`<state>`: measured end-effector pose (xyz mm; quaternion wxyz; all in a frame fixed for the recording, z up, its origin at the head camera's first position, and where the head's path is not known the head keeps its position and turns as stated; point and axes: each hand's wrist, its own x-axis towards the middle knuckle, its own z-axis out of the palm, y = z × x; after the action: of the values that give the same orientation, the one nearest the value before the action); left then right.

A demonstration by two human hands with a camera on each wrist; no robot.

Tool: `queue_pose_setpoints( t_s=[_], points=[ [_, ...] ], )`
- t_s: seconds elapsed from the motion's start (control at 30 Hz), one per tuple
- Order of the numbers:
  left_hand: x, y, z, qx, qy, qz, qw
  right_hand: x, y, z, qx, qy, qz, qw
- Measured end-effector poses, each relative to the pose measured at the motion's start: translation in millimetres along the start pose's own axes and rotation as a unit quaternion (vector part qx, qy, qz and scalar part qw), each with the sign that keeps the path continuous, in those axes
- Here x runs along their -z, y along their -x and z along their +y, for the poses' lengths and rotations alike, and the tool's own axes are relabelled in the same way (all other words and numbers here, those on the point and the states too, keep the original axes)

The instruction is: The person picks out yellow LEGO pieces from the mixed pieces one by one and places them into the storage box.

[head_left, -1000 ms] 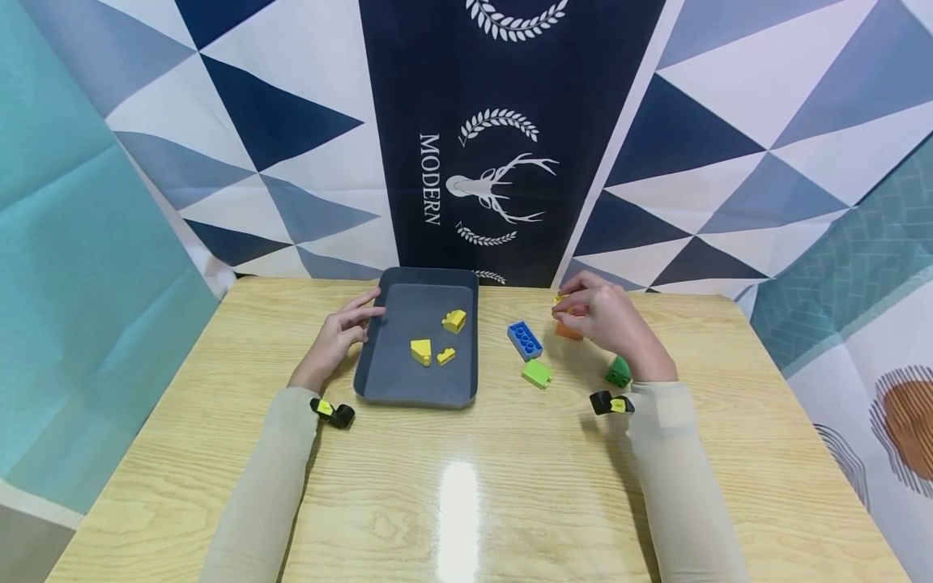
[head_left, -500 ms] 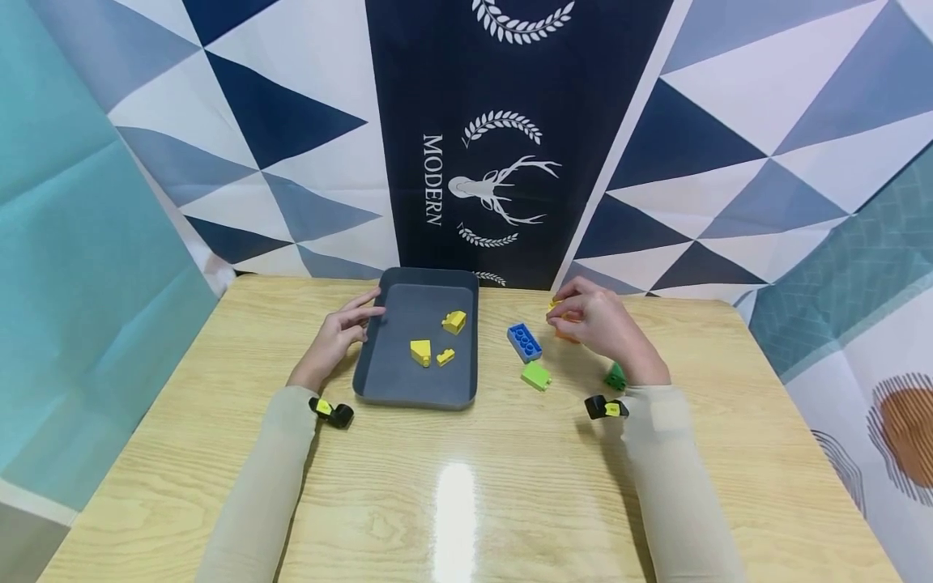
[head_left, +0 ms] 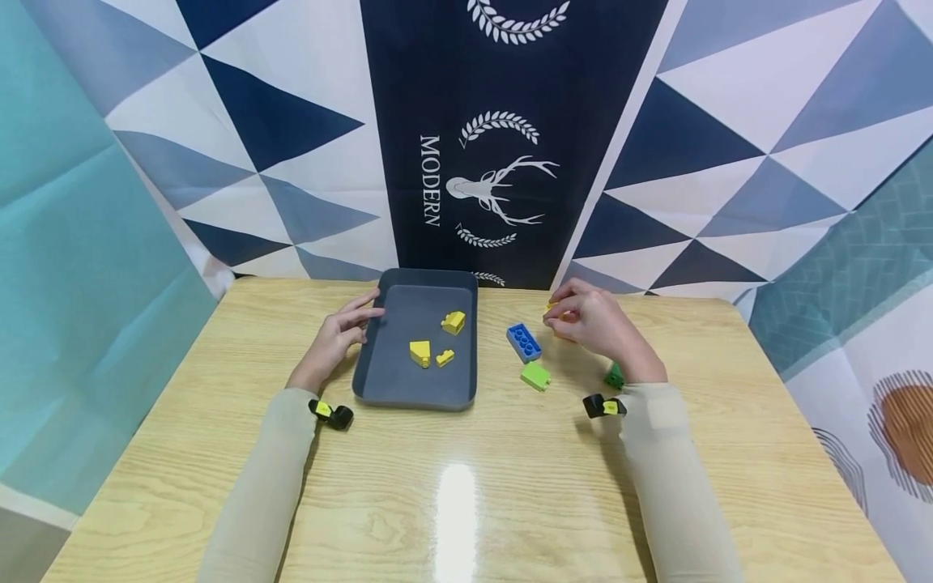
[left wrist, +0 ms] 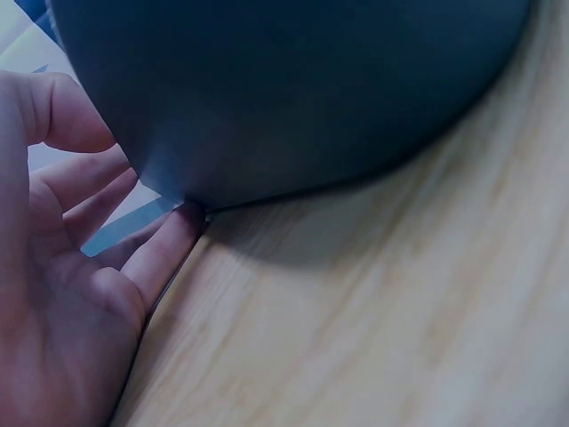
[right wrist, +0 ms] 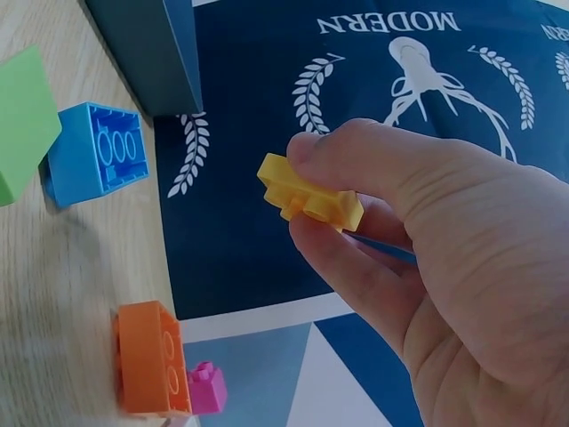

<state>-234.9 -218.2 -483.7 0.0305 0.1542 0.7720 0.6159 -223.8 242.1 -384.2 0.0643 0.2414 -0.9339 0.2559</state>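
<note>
My right hand (head_left: 601, 328) pinches a yellow toy building brick (right wrist: 311, 194) between thumb and fingertips. In the right wrist view its studs show, and it is held above the table. An orange brick (right wrist: 151, 360) and a small pink brick (right wrist: 207, 389) lie below; in the head view the hand mostly hides them. At the dark grey tray (head_left: 415, 389), my left hand (head_left: 331, 344) rests on the left side, two fingers reaching straight over the rim. The left wrist view has its fingers touching the tray's outer wall (left wrist: 293, 98). Three yellow pieces (head_left: 420, 353) lie in the tray.
Right of the tray lie a blue brick (head_left: 524, 342) and a light green brick (head_left: 535, 376). A dark green brick (head_left: 615, 376) is partly hidden by the right wrist. The wooden table (head_left: 379, 494) ends at a patterned cloth backdrop (head_left: 466, 121).
My right hand has shifted slightly left with the yellow brick, away from the dark green brick. The left hand and the tray stay in place.
</note>
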Motion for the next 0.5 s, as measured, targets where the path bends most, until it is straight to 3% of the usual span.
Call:
queue_pose_setpoints(
  t_s=[0.5],
  points=[
    [-0.4,-0.9,-2.2,-0.002,-0.002,-0.003,1.0,10,-12.0,-8,0.003,-0.003,0.013,0.9999]
  ],
)
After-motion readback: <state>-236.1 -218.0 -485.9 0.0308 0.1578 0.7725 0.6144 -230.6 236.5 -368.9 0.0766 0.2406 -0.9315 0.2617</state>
